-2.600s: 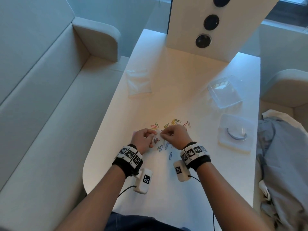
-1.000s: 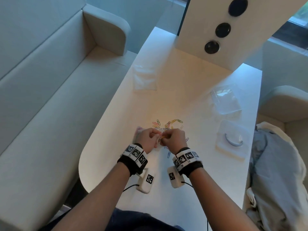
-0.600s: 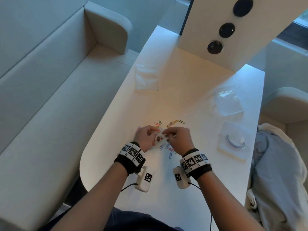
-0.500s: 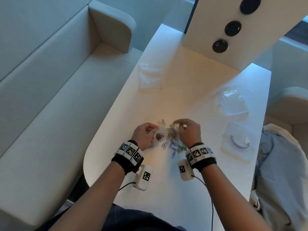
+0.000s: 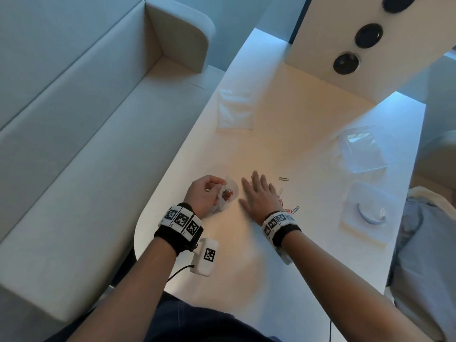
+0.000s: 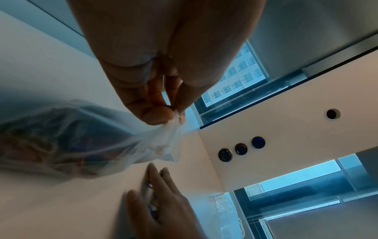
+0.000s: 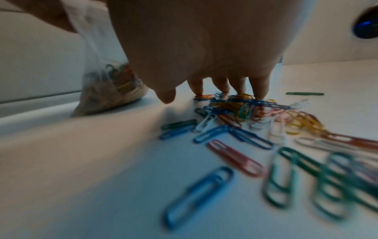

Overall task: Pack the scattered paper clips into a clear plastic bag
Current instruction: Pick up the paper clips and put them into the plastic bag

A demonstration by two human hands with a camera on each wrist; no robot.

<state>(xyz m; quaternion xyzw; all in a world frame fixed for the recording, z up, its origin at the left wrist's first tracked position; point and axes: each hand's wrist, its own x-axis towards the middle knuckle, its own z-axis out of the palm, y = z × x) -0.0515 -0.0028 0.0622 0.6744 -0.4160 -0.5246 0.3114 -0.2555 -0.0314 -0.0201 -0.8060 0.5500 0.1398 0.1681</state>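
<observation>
It looked like an office sitting nook. A long white table with a round end [image 5: 308, 134] stood between pale padded bench seats [image 5: 81, 134]. At 1 o'clock rose a white panel with round black buttons [image 5: 345, 63]. Tall windows [image 6: 233, 80] showed a big building outside.

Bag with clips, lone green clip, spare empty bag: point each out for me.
bag with clips [image 5: 228, 193], head view, on the bulge holding clips.
lone green clip [image 5: 283, 179], head view, mid-wire.
spare empty bag [image 5: 235, 112], head view, flat centre.
</observation>
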